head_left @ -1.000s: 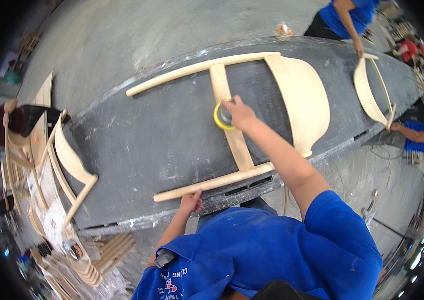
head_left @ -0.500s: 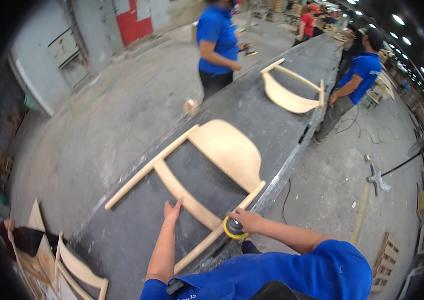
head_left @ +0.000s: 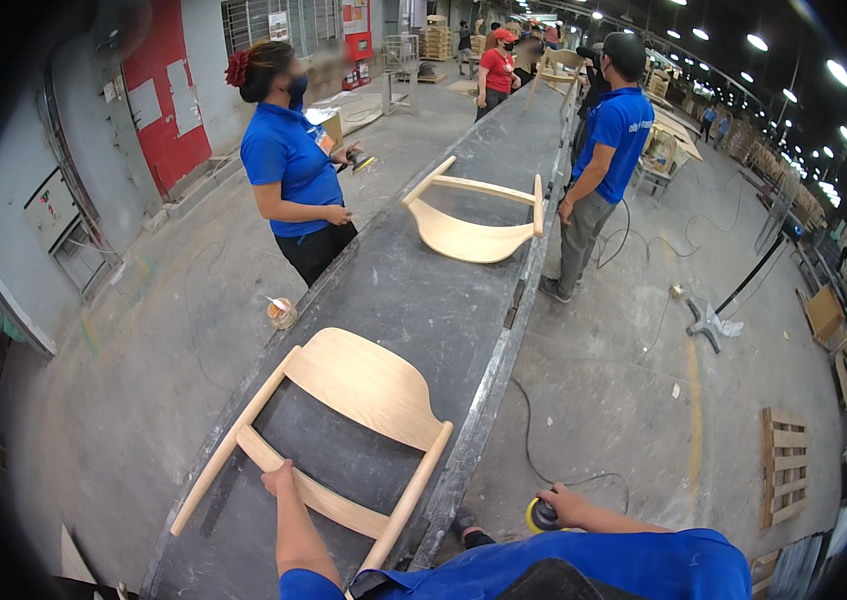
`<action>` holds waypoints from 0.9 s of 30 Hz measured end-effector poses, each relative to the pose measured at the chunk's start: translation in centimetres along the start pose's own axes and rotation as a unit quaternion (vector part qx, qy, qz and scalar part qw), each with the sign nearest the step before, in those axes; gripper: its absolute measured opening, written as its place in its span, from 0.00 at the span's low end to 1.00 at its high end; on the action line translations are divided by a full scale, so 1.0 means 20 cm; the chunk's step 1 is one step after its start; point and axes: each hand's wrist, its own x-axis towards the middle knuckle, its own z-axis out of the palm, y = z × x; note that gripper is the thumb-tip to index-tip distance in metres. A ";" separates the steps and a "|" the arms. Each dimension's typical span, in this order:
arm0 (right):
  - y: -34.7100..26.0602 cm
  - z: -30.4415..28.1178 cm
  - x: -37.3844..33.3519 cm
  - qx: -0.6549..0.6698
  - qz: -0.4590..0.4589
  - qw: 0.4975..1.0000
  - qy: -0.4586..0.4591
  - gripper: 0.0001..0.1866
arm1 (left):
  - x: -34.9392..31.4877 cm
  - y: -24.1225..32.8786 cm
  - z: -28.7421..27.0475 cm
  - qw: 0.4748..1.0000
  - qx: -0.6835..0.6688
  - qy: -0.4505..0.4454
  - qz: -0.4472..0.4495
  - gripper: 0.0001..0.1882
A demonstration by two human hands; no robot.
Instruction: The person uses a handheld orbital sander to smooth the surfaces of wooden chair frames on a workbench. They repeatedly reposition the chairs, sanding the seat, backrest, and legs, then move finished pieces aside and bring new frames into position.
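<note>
A pale wooden chair-back frame [head_left: 364,385] lies flat on the long dark table [head_left: 384,300], its wide curved panel at the far end. My left hand [head_left: 284,480] grips the frame's crossbar, fingers around its far edge. Out past the table's right edge, my right hand [head_left: 566,505] is closed on the top of a round orbital sander [head_left: 542,515] with a yellow pad. The sander is apart from the wood, over the floor.
A second chair-back frame [head_left: 474,230] lies farther along the table. A person in blue [head_left: 299,170] holds a sander on the left; another [head_left: 609,150] stands at the right edge. A cable [head_left: 534,440] trails on the floor. A wooden pallet [head_left: 786,465] is at right.
My right hand has lifted the sander off the frame's near rail and moved it right, beyond the table. My left hand stays on the crossbar. The view has swung, showing more of the far room.
</note>
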 end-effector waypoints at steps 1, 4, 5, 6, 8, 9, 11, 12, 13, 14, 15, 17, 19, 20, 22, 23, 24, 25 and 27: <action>0.02 0.00 0.01 0.007 0.007 1.000 -0.002 0.35 | 0.00 -0.01 -0.02 1.000 -0.028 -0.003 -0.005 0.40; 0.03 -0.05 0.06 0.001 0.007 1.000 0.007 0.34 | -0.02 -0.05 -0.12 0.996 -0.058 0.052 0.033 0.39; 0.01 -0.08 0.09 -0.004 0.000 1.000 0.010 0.35 | -0.03 -0.07 -0.19 0.994 -0.069 0.074 0.048 0.39; -0.02 -0.12 0.12 -0.010 -0.009 1.000 0.013 0.35 | -0.03 -0.07 -0.27 0.991 -0.078 0.088 0.058 0.39; -0.08 -0.21 0.20 -0.012 -0.051 0.998 0.026 0.36 | -0.03 -0.09 -0.45 0.982 -0.090 0.136 0.095 0.39; -0.11 -0.26 0.24 -0.013 -0.066 0.997 0.037 0.36 | -0.02 -0.10 -0.56 0.974 -0.093 0.166 0.121 0.39; -0.18 -0.34 0.30 -0.010 -0.099 0.994 0.055 0.36 | 0.00 -0.12 -0.78 0.949 -0.136 0.208 0.195 0.42; -0.21 -0.39 0.33 -0.011 -0.105 0.993 0.056 0.36 | 0.00 -0.13 -0.89 0.937 -0.139 0.234 0.220 0.43; -0.25 -0.43 0.36 -0.011 -0.116 0.991 0.061 0.37 | 0.00 -0.13 -0.98 0.927 -0.150 0.250 0.237 0.44; -0.29 -0.48 0.39 -0.012 -0.128 0.990 0.065 0.38 | -0.02 -0.15 -1.07 0.919 -0.139 0.267 0.253 0.45; -0.33 -0.52 0.40 0.002 -0.137 0.987 0.080 0.38 | -0.05 -0.17 -1.15 0.904 -0.137 0.290 0.283 0.46; -0.43 -0.63 0.41 0.013 -0.171 0.981 0.087 0.39 | -0.10 -0.18 -1.26 0.908 -0.178 0.269 0.269 0.48; -0.59 -0.73 0.38 0.031 -0.240 0.959 0.145 0.37 | -0.17 -0.16 -1.38 0.890 -0.169 0.297 0.302 0.45; -0.65 -0.80 0.37 0.042 -0.259 0.951 0.165 0.36 | -0.20 -0.12 -1.45 0.870 -0.272 0.208 0.355 0.39; -0.80 -0.90 0.32 0.049 -0.347 0.908 0.230 0.36 | -0.25 -0.01 -1.56 0.864 -0.300 0.195 0.355 0.30; -0.89 -0.93 0.31 0.062 -0.377 0.885 0.267 0.37 | -0.29 0.06 -1.57 0.814 -0.271 0.276 0.433 0.26; -0.96 -0.96 0.29 0.052 -0.411 0.868 0.275 0.37 | -0.33 0.11 -1.57 0.834 -0.345 0.232 0.364 0.25; -1.03 -0.99 0.29 0.042 -0.441 0.849 0.288 0.36 | -0.39 0.14 -1.55 0.809 -0.439 0.172 0.351 0.25; -1.20 -1.01 0.31 0.014 -0.509 0.802 0.312 0.35 | -0.48 0.20 -1.50 0.806 -0.388 0.225 0.386 0.24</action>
